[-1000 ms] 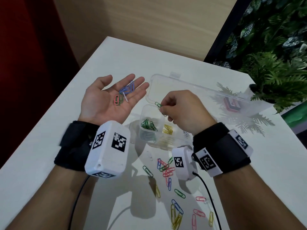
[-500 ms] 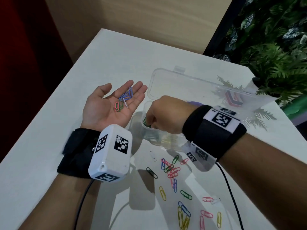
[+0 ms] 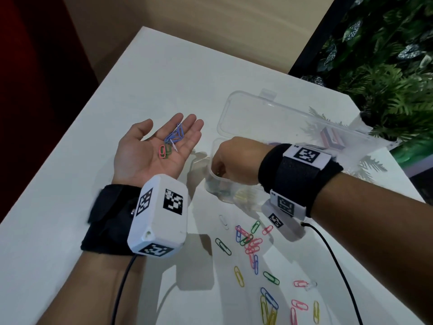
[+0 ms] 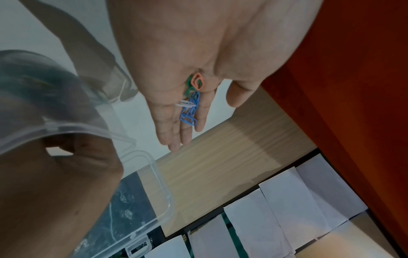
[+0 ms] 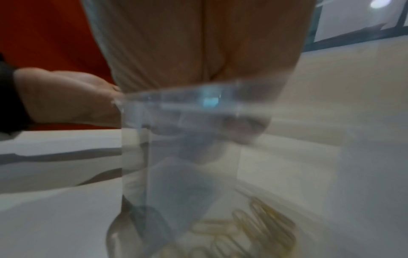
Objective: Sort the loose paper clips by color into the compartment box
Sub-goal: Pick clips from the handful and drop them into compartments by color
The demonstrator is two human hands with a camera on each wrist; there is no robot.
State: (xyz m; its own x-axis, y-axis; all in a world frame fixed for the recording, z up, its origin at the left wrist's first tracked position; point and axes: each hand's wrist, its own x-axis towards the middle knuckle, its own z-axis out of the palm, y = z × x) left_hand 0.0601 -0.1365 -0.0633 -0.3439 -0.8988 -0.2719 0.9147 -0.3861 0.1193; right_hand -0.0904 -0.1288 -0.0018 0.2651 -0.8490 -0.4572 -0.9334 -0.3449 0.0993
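Observation:
My left hand lies palm up, flat and open, left of the clear compartment box. On its palm and fingers rest several paper clips: blue ones, a pink, a green and a white; the left wrist view shows the same clips. My right hand reaches down into the box's left end compartment with its fingers curled and its fingertips hidden inside. Whether they still pinch a clip is hidden. The blurred right wrist view looks through the box wall at yellow clips.
The box's clear lid lies open behind it. Several loose clips of mixed colours lie scattered on the white table near me. A black cable runs from my right wrist. Green plants stand past the table's right edge.
My right hand, which pinched a green clip above the box, has moved left and down into the left end compartment. My left hand has stayed open with its clips.

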